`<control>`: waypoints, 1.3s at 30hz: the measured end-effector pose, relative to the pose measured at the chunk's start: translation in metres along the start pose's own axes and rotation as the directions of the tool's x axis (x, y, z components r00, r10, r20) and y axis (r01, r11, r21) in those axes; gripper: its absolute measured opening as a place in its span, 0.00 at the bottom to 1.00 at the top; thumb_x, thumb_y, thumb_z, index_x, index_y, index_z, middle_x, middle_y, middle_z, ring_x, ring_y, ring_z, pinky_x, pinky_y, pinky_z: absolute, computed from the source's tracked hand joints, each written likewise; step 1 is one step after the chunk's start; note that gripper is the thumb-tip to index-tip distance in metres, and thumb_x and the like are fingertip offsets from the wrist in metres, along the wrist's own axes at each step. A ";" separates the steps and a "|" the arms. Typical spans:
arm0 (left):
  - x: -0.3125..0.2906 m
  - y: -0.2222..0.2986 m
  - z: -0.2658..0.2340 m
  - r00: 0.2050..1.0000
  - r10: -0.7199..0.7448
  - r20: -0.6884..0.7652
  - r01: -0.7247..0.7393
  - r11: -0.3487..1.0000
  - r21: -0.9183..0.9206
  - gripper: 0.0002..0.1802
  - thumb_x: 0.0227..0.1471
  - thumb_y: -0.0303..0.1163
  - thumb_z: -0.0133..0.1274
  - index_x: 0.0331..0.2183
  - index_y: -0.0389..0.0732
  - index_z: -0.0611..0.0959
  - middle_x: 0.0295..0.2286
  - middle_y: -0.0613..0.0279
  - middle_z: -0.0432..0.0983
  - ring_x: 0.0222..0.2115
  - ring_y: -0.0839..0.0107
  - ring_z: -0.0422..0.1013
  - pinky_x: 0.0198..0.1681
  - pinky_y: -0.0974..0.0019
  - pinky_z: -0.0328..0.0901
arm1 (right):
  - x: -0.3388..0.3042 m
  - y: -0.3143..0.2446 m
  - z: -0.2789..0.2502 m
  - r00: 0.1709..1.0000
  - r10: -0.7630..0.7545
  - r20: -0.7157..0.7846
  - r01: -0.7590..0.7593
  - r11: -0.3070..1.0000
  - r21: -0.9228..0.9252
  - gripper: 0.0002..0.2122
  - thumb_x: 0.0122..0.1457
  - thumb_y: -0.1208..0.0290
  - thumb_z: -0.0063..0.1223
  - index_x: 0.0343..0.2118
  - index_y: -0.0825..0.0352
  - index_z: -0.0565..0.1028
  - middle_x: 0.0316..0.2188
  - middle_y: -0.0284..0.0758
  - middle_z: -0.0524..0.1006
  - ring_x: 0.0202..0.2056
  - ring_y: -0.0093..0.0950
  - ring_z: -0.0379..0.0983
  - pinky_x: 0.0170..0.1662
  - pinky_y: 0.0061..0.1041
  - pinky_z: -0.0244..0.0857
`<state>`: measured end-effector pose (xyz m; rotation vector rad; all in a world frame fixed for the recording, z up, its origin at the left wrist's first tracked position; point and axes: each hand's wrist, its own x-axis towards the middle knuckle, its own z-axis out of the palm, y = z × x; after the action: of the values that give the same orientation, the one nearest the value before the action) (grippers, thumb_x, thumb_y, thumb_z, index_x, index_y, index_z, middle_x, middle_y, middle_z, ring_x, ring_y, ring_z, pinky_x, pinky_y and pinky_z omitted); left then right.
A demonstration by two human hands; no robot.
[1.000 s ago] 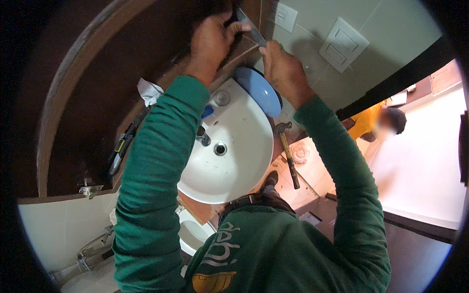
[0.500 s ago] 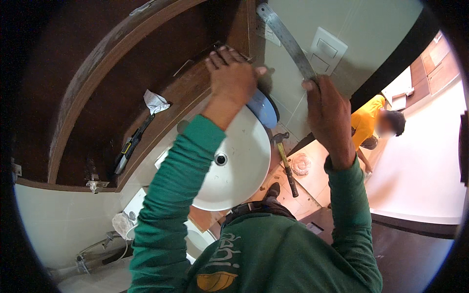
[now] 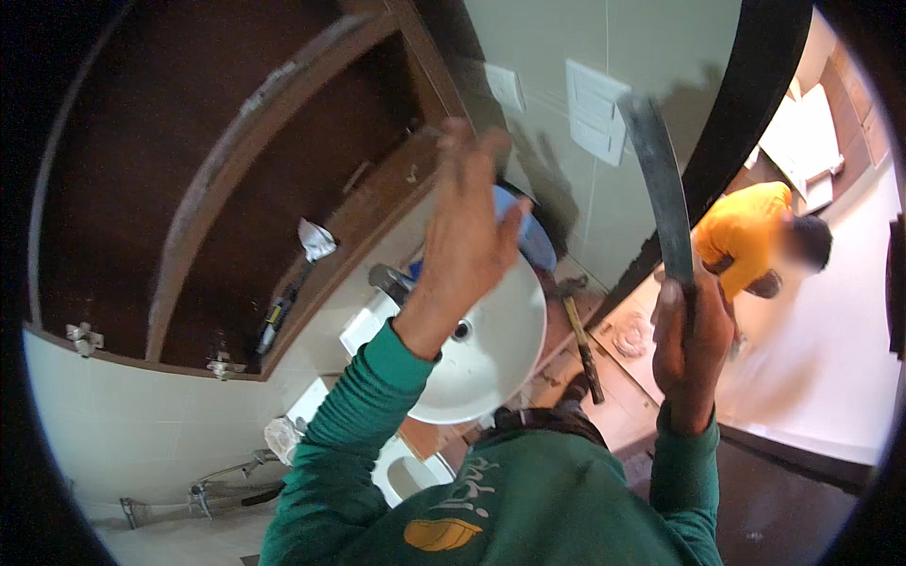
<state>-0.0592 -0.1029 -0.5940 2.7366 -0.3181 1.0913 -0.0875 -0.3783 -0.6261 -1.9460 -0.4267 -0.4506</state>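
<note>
My right hand (image 3: 694,340) is closed around one end of a metal ruler (image 3: 663,179), which points upward in front of the tiled wall. My left hand (image 3: 467,226), a little blurred, is raised over the near edge of the wash basin (image 3: 505,377) with its fingers apart and nothing in it. Beside it runs the bottom board of an open brown wooden cabinet (image 3: 368,222). On that board lie a utility knife (image 3: 275,319) and a crumpled piece of silvery paper (image 3: 317,241). Partly behind my left hand is a blue rounded object (image 3: 536,243), its kind unclear.
A hammer (image 3: 585,354) lies right of the basin. The tap (image 3: 387,280) stands at the basin's left. White switch plates (image 3: 596,111) sit on the wall ahead. Metal hinges (image 3: 85,340) stick out from the cabinet's edge. A person in a yellow shirt (image 3: 746,222) bends down beyond the doorway.
My left hand has come off the cabinet's inner corner and back toward me. The ruler has swung more upright and moved right with my right hand. The view has shifted.
</note>
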 end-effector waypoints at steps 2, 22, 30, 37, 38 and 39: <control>0.015 -0.021 0.018 0.946 -0.312 0.086 0.314 0.949 -0.014 0.48 0.61 0.50 0.53 0.62 0.19 0.52 0.59 0.13 0.47 0.63 0.27 0.48 0.66 0.41 0.50 | -0.007 0.006 0.009 0.999 0.032 -0.006 -0.031 0.989 0.143 0.11 0.65 0.79 0.48 0.48 0.69 0.77 0.26 0.37 0.75 0.24 0.27 0.72 0.30 0.26 0.66; -0.015 -0.045 0.004 0.907 -0.407 -0.109 0.413 0.910 0.040 0.44 0.50 0.24 0.54 0.67 0.31 0.58 0.66 0.35 0.53 0.68 0.41 0.49 0.69 0.41 0.46 | 0.076 -0.034 0.046 0.854 -0.414 0.315 0.514 0.762 -0.393 0.22 0.57 0.73 0.58 0.57 0.60 0.75 0.35 0.41 0.77 0.32 0.40 0.78 0.35 0.36 0.75; 0.011 -0.033 0.044 0.868 -0.485 0.108 0.467 0.871 0.154 0.60 0.52 0.43 0.64 0.67 0.25 0.45 0.68 0.34 0.43 0.70 0.41 0.41 0.65 0.21 0.35 | 0.143 -0.057 0.094 0.757 -0.376 0.534 0.648 0.534 -0.543 0.20 0.62 0.64 0.56 0.55 0.64 0.76 0.37 0.41 0.79 0.35 0.41 0.81 0.35 0.40 0.76; 0.030 -0.025 0.063 0.816 -0.575 0.056 0.572 0.818 0.066 0.62 0.53 0.44 0.64 0.64 0.16 0.42 0.66 0.24 0.40 0.69 0.35 0.41 0.66 0.24 0.35 | 0.154 -0.058 0.100 0.691 -0.479 0.541 0.721 0.399 -0.567 0.20 0.61 0.60 0.58 0.53 0.63 0.77 0.34 0.39 0.79 0.31 0.38 0.81 0.32 0.38 0.75; 0.031 -0.024 0.062 0.819 -0.572 0.055 0.568 0.820 0.070 0.62 0.53 0.45 0.64 0.64 0.16 0.42 0.66 0.24 0.40 0.69 0.34 0.40 0.66 0.24 0.35 | 0.154 -0.058 0.100 0.684 -0.494 0.537 0.726 0.390 -0.567 0.19 0.61 0.60 0.58 0.53 0.62 0.77 0.34 0.39 0.79 0.31 0.38 0.81 0.32 0.37 0.75; 0.031 -0.024 0.061 0.815 -0.575 0.068 0.574 0.818 0.037 0.62 0.51 0.40 0.65 0.64 0.15 0.41 0.66 0.23 0.38 0.69 0.33 0.39 0.66 0.25 0.34 | 0.154 -0.060 0.100 0.681 -0.492 0.542 0.727 0.364 -0.582 0.19 0.61 0.59 0.58 0.51 0.62 0.77 0.33 0.39 0.79 0.30 0.38 0.81 0.32 0.37 0.76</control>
<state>0.0091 -0.0990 -0.6175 2.6026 0.4925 0.8129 0.0289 -0.2483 -0.5415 -2.6636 -1.4015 -0.9843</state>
